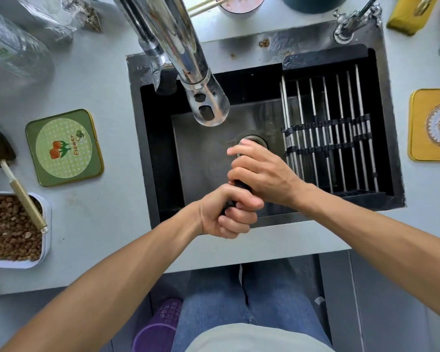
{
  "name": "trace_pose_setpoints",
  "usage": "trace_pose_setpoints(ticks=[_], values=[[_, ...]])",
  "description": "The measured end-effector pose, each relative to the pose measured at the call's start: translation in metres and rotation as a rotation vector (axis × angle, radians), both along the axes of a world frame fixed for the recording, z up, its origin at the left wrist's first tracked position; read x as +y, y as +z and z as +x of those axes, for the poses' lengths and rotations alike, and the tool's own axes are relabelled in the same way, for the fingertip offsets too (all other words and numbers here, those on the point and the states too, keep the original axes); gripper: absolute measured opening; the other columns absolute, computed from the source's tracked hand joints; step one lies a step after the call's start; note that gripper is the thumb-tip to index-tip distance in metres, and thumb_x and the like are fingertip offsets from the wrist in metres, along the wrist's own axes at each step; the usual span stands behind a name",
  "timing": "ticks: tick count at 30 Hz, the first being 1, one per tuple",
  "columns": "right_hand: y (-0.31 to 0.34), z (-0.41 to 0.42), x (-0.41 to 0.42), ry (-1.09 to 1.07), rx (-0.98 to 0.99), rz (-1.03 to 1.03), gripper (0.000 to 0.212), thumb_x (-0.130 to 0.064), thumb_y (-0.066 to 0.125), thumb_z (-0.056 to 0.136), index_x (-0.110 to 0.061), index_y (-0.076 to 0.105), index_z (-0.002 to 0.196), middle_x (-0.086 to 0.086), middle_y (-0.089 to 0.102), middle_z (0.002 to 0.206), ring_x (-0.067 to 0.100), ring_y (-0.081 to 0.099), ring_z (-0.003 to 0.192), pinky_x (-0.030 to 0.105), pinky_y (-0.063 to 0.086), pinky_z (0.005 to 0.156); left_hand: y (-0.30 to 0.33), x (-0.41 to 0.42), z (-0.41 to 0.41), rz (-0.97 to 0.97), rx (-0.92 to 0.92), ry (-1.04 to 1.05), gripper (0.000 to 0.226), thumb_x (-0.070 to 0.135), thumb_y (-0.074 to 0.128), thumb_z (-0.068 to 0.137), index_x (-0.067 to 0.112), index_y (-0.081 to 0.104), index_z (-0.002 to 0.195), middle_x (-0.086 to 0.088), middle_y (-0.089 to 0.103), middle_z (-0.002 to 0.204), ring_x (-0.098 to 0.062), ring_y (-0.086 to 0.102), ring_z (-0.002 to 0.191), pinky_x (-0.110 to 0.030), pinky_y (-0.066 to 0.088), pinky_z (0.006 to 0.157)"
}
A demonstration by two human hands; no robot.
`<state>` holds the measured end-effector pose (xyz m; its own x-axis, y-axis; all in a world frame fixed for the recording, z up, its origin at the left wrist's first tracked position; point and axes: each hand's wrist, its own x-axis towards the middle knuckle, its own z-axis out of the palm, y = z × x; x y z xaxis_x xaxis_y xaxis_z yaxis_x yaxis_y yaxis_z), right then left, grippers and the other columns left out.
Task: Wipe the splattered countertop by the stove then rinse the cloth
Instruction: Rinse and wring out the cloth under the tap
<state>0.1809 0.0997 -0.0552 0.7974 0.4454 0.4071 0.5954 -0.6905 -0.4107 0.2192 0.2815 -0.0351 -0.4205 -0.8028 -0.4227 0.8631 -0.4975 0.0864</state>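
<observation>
Counter point(107, 80): pale grey, around the sink; no splatter shows on the parts in view. No stove in frame, so the wiping cannot be checked directly.
Sink point(203, 158): dark steel basin, a rack point(328, 133) lying across its right side. Floor looks dull; whether it is wet I cannot tell.
Tap point(188, 64): chrome spout hanging over the basin. No stream visible from it.
Left hand point(229, 214): fist closed tight around the near end of a dark roll, over the front of the basin.
Right hand point(259, 174): fingers wrapped over the far end of the same roll, touching the left hand.
Cloth point(240, 186): only a small dark strip shows between the two fists; judged to be the cloth, bunched and twisted.
Drain point(254, 141): just beyond the right fingertips, partly hidden.
Stage: judged late. Hands are at the sink and not at the counter, so wiping looks done; grip reads as wringing.
Left to do: possibly more rinsing, then putting the cloth down.
</observation>
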Motion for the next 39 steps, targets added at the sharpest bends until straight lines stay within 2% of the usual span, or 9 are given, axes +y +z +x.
trace_pose_setpoints(ticks=[3, 5, 8, 12, 16, 20, 25, 30, 39], values=[[0.007, 0.01, -0.004, 0.091, 0.049, -0.07, 0.01, -0.008, 0.067, 0.098, -0.014, 0.073, 0.093, 0.004, 0.064, 0.084, 0.024, 0.06, 0.072, 0.04, 0.05, 0.046, 0.003, 0.001, -0.004, -0.052, 0.071, -0.026, 0.056, 0.038, 0.081, 0.085, 0.025, 0.03, 0.066, 0.011, 0.021, 0.053, -0.008, 0.02, 0.04, -0.018, 0.016, 0.037], [0.012, 0.014, -0.006, 0.125, 0.104, -0.164, 0.018, -0.007, 0.069, 0.095, -0.017, 0.074, 0.109, 0.003, 0.064, 0.085, 0.022, 0.055, 0.064, 0.035, 0.043, 0.037, 0.004, 0.003, -0.002, 0.002, 0.032, -0.037, 0.058, 0.04, 0.082, 0.085, 0.025, 0.029, 0.066, 0.011, 0.021, 0.053, -0.007, 0.019, 0.04, -0.018, 0.015, 0.037], [0.017, 0.022, -0.011, 0.175, 0.211, -0.267, 0.028, -0.012, 0.072, 0.093, -0.011, 0.074, 0.12, 0.001, 0.067, 0.078, 0.023, 0.06, 0.054, 0.03, 0.035, 0.037, 0.001, 0.004, 0.01, 0.164, -0.16, -0.104, 0.051, 0.038, 0.076, 0.091, 0.028, 0.035, 0.062, 0.013, 0.026, 0.051, -0.003, 0.022, 0.038, -0.018, 0.016, 0.037], [0.021, 0.034, -0.003, 0.128, 0.39, -0.586, 0.018, -0.027, 0.064, 0.095, -0.014, 0.062, 0.083, 0.004, 0.071, 0.071, 0.034, 0.068, 0.055, 0.031, 0.032, 0.047, -0.005, -0.008, 0.032, 0.336, -0.618, -0.313, 0.047, 0.022, 0.069, 0.094, 0.026, 0.042, 0.056, 0.006, 0.034, 0.051, -0.009, 0.023, 0.039, -0.02, 0.014, 0.042], [0.021, 0.043, 0.015, -0.039, 0.583, -0.704, 0.017, -0.025, 0.061, 0.087, -0.015, 0.065, 0.074, 0.012, 0.075, 0.078, 0.037, 0.071, 0.069, 0.033, 0.036, 0.055, -0.009, -0.021, 0.054, 0.499, -1.117, -0.529, 0.026, 0.023, 0.067, 0.075, 0.023, 0.053, 0.053, 0.002, 0.047, 0.051, -0.019, 0.035, 0.041, -0.018, 0.027, 0.043], [0.009, 0.042, 0.026, -0.195, 0.781, -0.638, 0.011, -0.025, 0.066, 0.084, -0.02, 0.059, 0.076, 0.009, 0.076, 0.089, 0.036, 0.073, 0.082, 0.034, 0.04, 0.06, -0.025, -0.027, 0.05, 0.522, -1.632, -0.66, 0.021, 0.033, 0.066, 0.085, 0.019, 0.059, 0.071, -0.001, 0.063, 0.066, -0.024, 0.061, 0.06, -0.028, 0.046, 0.056], [-0.006, 0.035, 0.02, -0.269, 0.962, -0.448, 0.022, -0.027, 0.065, 0.083, -0.016, 0.051, 0.068, 0.007, 0.059, 0.069, 0.039, 0.066, 0.074, 0.035, 0.043, 0.062, -0.038, -0.025, 0.04, 0.445, -2.038, -0.777, 0.018, 0.028, 0.062, 0.088, 0.019, 0.056, 0.073, -0.001, 0.044, 0.068, -0.032, 0.05, 0.064, -0.037, 0.042, 0.065], [-0.012, 0.031, 0.014, -0.38, 1.176, -0.195, 0.034, -0.029, 0.064, 0.084, -0.013, 0.052, 0.055, 0.006, 0.055, 0.057, 0.034, 0.058, 0.062, 0.032, 0.044, 0.058, -0.038, -0.033, 0.047, 0.295, -2.205, -0.894, 0.016, 0.029, 0.061, 0.091, 0.02, 0.074, 0.093, -0.009, 0.072, 0.09, -0.039, 0.068, 0.078, -0.035, 0.04, 0.065], [-0.015, 0.032, 0.018, -0.45, 1.219, -0.053, 0.035, -0.03, 0.066, 0.082, -0.011, 0.056, 0.055, 0.007, 0.062, 0.057, 0.027, 0.06, 0.056, 0.029, 0.04, 0.048, -0.032, -0.033, 0.057, 0.181, -2.337, -0.996, 0.016, 0.024, 0.059, 0.091, 0.017, 0.073, 0.091, -0.008, 0.075, 0.09, -0.038, 0.073, 0.081, -0.034, 0.038, 0.063]])
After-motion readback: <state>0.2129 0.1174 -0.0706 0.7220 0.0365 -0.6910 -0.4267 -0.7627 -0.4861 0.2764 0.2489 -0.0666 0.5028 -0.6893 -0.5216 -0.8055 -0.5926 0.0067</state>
